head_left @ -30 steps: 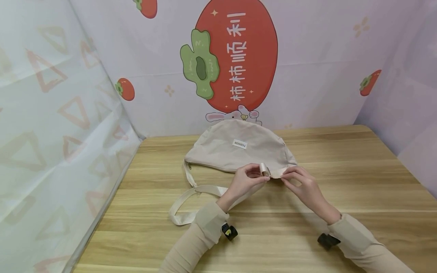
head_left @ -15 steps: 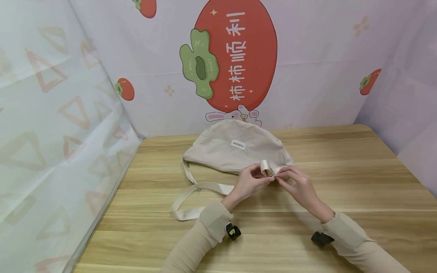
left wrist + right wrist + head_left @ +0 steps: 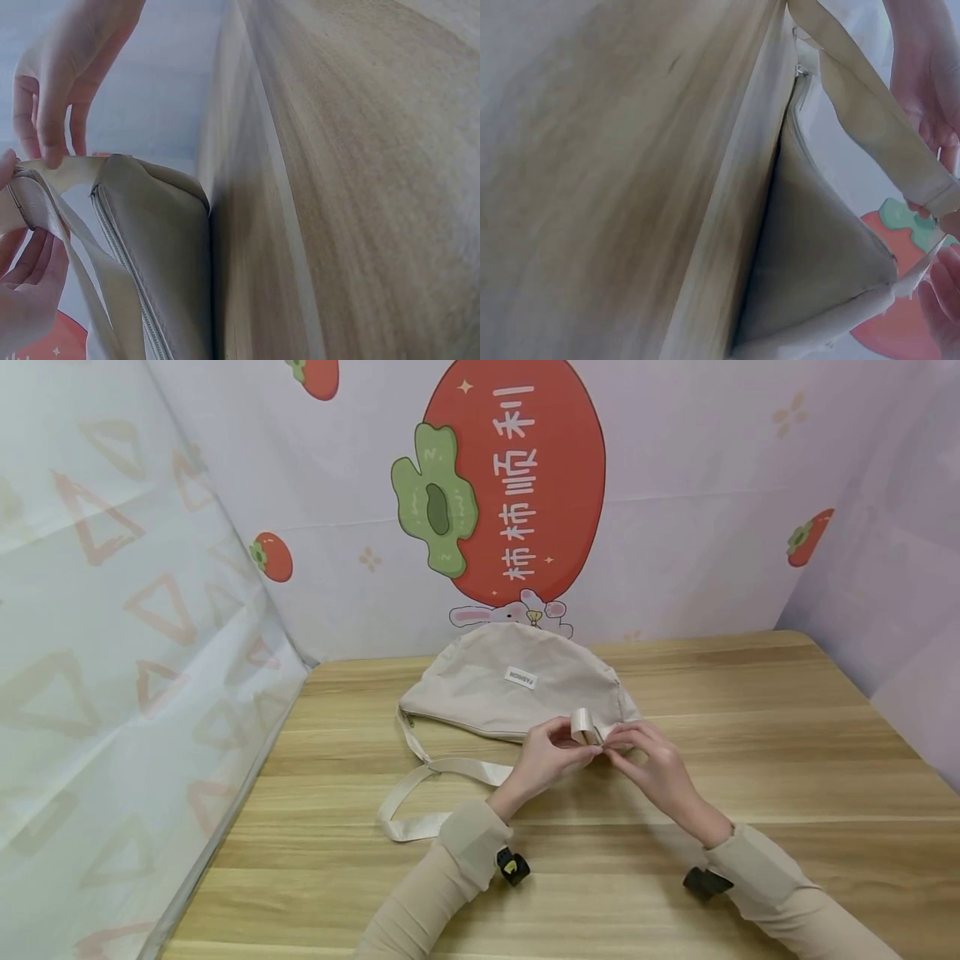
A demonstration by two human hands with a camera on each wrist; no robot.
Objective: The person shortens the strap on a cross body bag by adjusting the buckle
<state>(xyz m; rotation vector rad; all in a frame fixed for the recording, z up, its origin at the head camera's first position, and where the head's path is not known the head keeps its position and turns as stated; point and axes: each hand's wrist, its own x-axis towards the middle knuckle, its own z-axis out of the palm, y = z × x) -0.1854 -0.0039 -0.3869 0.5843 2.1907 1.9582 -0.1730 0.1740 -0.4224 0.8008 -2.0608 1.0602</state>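
A beige half-moon shoulder bag (image 3: 517, 689) with a zipper and a "FASHION" label lies near the table's back edge. In the head view my left hand (image 3: 542, 764) pinches its strap (image 3: 471, 767) at a small looped fold. The left wrist view shows a thin metal buckle (image 3: 18, 196) there, between the left fingers. My right hand (image 3: 658, 768) pinches the short strap piece by the bag's right end, close to the left fingertips. Both hands hold this part above the table, as the right wrist view also shows. Fingers partly hide where strap and buckle meet.
The bag stands on a wood-grain table (image 3: 322, 893). A cloth backdrop (image 3: 675, 568) with persimmon prints rises right behind it, and another sheet (image 3: 150, 693) hangs along the left. The slack strap loops on the table left of the left wrist.
My right hand has moved left until its fingertips meet the left hand's at the buckle. The bag's right end was drawn slightly left; during the last half second little moved.
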